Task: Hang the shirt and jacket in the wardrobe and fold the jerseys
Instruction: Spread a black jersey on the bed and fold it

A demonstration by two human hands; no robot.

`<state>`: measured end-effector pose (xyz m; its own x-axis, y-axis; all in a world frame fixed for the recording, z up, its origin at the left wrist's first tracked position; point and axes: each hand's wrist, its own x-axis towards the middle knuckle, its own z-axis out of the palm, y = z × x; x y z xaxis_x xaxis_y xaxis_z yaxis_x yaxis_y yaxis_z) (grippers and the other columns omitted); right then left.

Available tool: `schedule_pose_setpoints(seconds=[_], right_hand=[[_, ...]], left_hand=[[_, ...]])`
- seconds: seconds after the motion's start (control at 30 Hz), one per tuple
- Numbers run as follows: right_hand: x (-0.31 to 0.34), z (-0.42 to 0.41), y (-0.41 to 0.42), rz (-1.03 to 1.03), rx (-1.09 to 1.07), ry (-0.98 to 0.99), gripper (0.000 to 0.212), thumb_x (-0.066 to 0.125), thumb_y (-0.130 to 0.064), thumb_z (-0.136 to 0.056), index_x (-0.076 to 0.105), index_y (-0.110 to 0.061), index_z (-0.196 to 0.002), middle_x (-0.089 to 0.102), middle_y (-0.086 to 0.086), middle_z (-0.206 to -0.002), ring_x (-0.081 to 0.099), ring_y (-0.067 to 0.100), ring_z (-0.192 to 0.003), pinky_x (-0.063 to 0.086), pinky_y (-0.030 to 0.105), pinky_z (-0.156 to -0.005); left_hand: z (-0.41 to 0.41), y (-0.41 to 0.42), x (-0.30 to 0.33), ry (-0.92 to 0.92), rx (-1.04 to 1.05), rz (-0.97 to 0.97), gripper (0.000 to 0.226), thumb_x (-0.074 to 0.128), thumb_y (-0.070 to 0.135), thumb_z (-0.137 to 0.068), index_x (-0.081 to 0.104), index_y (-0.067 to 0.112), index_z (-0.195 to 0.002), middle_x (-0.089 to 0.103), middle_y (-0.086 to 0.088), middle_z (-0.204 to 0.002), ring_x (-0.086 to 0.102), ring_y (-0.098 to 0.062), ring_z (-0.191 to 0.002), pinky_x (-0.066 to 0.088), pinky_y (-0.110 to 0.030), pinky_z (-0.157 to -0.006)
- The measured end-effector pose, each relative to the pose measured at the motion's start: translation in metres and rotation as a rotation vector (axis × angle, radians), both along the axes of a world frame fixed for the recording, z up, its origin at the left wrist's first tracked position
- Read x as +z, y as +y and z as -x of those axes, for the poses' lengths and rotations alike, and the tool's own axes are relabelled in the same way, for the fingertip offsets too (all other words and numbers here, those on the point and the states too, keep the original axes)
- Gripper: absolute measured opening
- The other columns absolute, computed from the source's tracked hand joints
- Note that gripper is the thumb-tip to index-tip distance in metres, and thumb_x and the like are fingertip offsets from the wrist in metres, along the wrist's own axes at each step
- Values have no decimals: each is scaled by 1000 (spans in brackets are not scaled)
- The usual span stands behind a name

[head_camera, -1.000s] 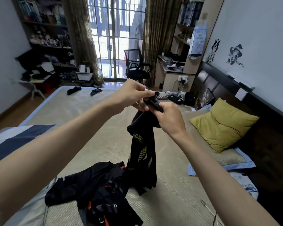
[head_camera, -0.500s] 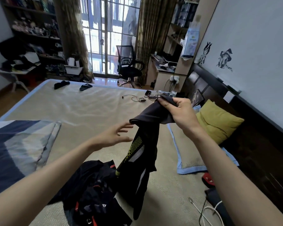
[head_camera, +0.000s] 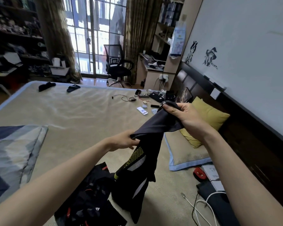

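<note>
Far left, a striped blue quilt lies on the bed. The left hand pinches a lower fold of the black jersey, fingers curled on the cloth. The jersey hangs above the mat, its tail dropping beside a second black jersey heaped on the near bed. Up right, the right hand grips the jersey's top edge, fingers clenched round it. Beyond, a yellow pillow leans by the headboard; a white cable coils near right.
</note>
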<state>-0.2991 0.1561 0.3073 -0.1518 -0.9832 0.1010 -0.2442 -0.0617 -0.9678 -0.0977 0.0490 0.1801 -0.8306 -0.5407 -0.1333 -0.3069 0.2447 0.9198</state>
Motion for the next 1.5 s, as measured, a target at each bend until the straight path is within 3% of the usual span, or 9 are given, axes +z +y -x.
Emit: schedule_pose_setpoints(seconds=[0.1, 0.37, 0.47, 0.57, 0.73, 0.97, 1.13, 1.33, 1.5], right_hand=[[4, 9, 12, -40, 52, 48, 15, 68, -26, -90, 78, -15, -87, 77, -2, -80, 70, 5, -75, 54, 16, -62], [3, 66, 32, -547, 36, 610, 36, 76, -44, -87, 76, -8, -87, 74, 4, -76, 68, 14, -68, 50, 29, -62], [-19, 60, 22, -741, 45, 888, 57, 80, -55, -80, 67, -8, -111, 73, 5, -109, 68, 25, -102, 51, 35, -82], [-44, 13, 7, -533, 51, 613, 80, 81, -64, -72, 52, -20, -131, 63, -9, -120, 62, 12, -113, 50, 32, -95], [-72, -27, -21, -182, 83, 550, 16, 79, -37, -86, 67, -29, -94, 67, -15, -79, 64, 4, -77, 49, 20, -66], [-59, -22, -16, -95, 116, 269, 14, 78, -22, -90, 76, -9, -96, 65, -12, -78, 61, -2, -75, 47, 14, -69], [-48, -20, -18, -130, 214, 109, 19, 74, -18, -93, 75, -11, -110, 75, -1, -99, 70, 14, -97, 54, 32, -92], [-32, 7, -10, -190, 228, 169, 26, 75, -20, -91, 74, -3, -111, 77, 12, -108, 74, 22, -100, 57, 30, -89], [-31, 49, -4, -410, 244, 481, 31, 83, -34, -82, 77, -7, -98, 74, 7, -89, 70, 18, -83, 51, 30, -75]], left_hand=[[6, 0, -12, 39, 27, 53, 27, 56, 10, -99, 71, 31, -90, 65, 14, -79, 55, -9, -74, 43, -30, -71], [-5, -19, -2, 196, 104, 50, 7, 54, 19, -104, 60, 20, -101, 65, 0, -92, 54, -8, -86, 40, -24, -79], [-2, -21, 13, 213, 35, 136, 5, 52, 12, -104, 56, 10, -102, 57, -5, -84, 52, -6, -76, 42, -18, -73], [14, -14, 33, 236, -32, 255, 4, 54, 10, -102, 58, 11, -102, 58, -3, -83, 54, -3, -75, 45, -17, -73], [19, -8, 57, 305, -13, 407, 7, 62, 22, -97, 63, 29, -96, 66, 1, -89, 59, -8, -80, 48, -27, -73], [-32, -15, 21, 152, 71, -2, 32, 53, 19, -98, 59, 27, -129, 69, 8, -125, 63, -15, -114, 45, -37, -99], [-37, -8, -32, 9, -68, -71, 57, 57, -2, -92, 53, 24, -142, 65, 0, -134, 58, -17, -126, 47, -32, -106], [-43, -16, -47, -101, -49, 112, 10, 75, 15, -88, 70, 19, -95, 67, 11, -85, 62, -2, -79, 53, -29, -76], [-61, -27, -4, -148, 1, 182, 27, 83, 30, -82, 59, 22, -71, 52, 11, -60, 51, -7, -57, 42, -22, -50]])
